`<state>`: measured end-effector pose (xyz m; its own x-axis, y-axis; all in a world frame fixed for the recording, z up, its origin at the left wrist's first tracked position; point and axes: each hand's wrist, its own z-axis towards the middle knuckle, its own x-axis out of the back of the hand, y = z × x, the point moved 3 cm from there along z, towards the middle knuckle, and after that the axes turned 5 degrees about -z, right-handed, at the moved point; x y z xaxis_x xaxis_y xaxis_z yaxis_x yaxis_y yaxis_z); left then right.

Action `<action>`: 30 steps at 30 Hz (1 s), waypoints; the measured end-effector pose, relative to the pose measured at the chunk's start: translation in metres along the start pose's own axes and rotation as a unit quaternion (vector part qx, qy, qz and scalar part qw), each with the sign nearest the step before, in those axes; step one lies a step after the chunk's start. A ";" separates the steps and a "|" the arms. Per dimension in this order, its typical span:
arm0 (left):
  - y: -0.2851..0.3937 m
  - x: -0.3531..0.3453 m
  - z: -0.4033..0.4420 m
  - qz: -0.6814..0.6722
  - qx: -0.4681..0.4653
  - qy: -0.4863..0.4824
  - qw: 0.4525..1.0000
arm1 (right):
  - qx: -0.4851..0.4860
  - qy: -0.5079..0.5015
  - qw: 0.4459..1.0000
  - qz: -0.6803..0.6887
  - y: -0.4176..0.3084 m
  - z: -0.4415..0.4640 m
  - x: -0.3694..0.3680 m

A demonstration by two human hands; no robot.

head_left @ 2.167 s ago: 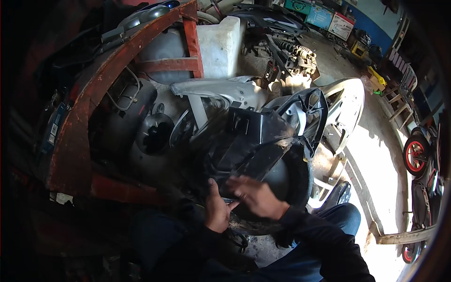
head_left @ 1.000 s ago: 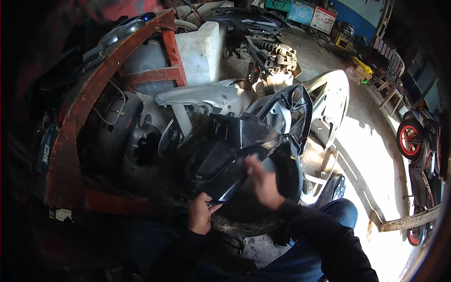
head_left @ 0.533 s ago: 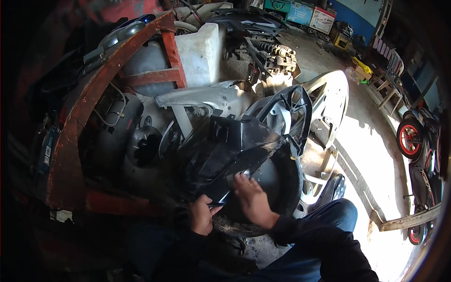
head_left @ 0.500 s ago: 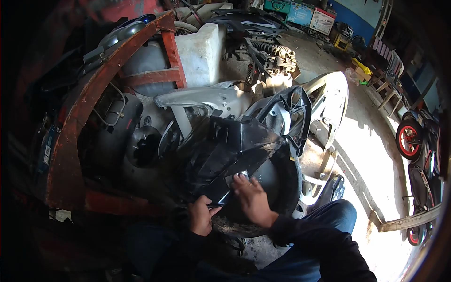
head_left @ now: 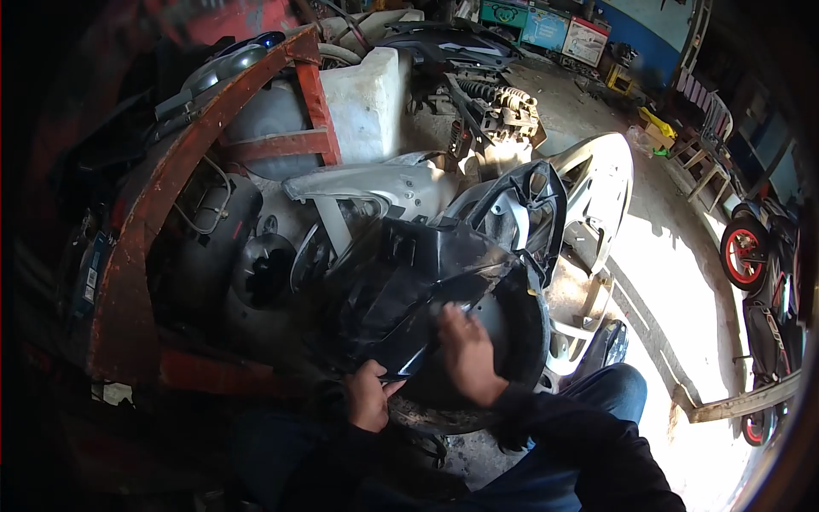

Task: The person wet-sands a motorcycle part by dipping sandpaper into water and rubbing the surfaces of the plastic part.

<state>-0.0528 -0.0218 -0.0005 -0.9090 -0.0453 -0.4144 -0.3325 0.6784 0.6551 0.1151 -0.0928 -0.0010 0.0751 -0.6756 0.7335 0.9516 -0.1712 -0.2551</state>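
Note:
A glossy black motorcycle body panel [head_left: 409,273] lies tilted over a dark round basin [head_left: 543,341]. My left hand [head_left: 368,398] is closed on the panel's near lower edge, thumb on top. My right hand [head_left: 469,357] is over the panel's right side, its fingers together and blurred by motion. A small pale piece shows at its fingertips, too hidden to name. Behind the panel stand a silver-grey body panel [head_left: 414,188] and a black-framed fairing part [head_left: 554,205].
A red-brown metal frame [head_left: 124,282] curves along the left. Shock absorbers [head_left: 512,102] and a pale, sunlit motorcycle part [head_left: 610,179] lie beyond the panel. A motorcycle with a red-rimmed wheel [head_left: 744,258] and a wooden plank [head_left: 746,399] are at the right.
My right hand has moved slightly right and up along the panel, and the pale piece beneath its fingers shows less. My left hand keeps its grip on the edge.

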 end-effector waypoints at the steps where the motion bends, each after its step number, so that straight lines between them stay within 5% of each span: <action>1: -0.002 0.002 0.001 0.001 0.000 0.000 1.000 | 0.014 -0.086 0.995 0.055 -0.015 -0.005 0.017; 6: 0.002 -0.003 -0.004 0.007 0.008 0.017 1.000 | -0.210 -0.184 0.960 0.008 0.059 0.024 -0.022; 8: 0.005 -0.003 -0.004 0.009 0.013 0.003 1.000 | 0.068 -0.029 0.994 -0.076 -0.002 0.008 0.003; 10: 0.002 -0.001 -0.002 0.010 0.013 0.001 1.000 | 0.079 -0.028 0.996 -0.005 -0.003 0.008 0.008; 12: 0.003 0.001 -0.005 0.014 0.012 0.001 1.000 | -0.009 -0.051 0.993 -0.107 0.052 0.018 -0.015; 14: 0.008 -0.008 -0.010 0.014 0.019 0.003 1.000 | -0.131 -0.153 0.977 -0.068 0.090 0.033 -0.027; 18: 0.010 -0.008 -0.007 0.005 0.013 -0.008 1.000 | 0.122 -0.092 0.987 -0.040 -0.005 -0.012 0.014; 20: 0.006 -0.005 -0.005 0.007 0.023 -0.006 1.000 | 0.082 -0.088 0.990 -0.080 0.031 0.003 0.001; 22: 0.007 -0.008 -0.011 0.010 0.015 0.000 1.000 | -0.137 -0.210 0.966 -0.055 0.083 0.034 -0.023; 24: 0.012 -0.012 -0.008 0.013 0.000 0.001 1.000 | -0.082 -0.093 0.990 -0.064 0.051 0.017 -0.019; 25: 0.010 -0.008 -0.005 0.010 0.007 -0.002 1.000 | 0.056 -0.046 0.997 -0.031 0.014 0.014 0.003; 28: 0.004 -0.005 -0.002 0.005 0.021 -0.006 1.000 | 0.096 -0.073 0.992 0.021 -0.006 0.014 0.020; 30: 0.003 -0.001 -0.005 0.006 0.021 0.000 1.000 | -0.190 -0.237 0.953 0.008 0.053 0.044 -0.008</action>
<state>-0.0541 -0.0233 0.0046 -0.9130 -0.0375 -0.4063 -0.3108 0.7091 0.6330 0.1782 -0.0648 0.0070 0.3008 -0.2962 0.9065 0.7792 -0.4717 -0.4127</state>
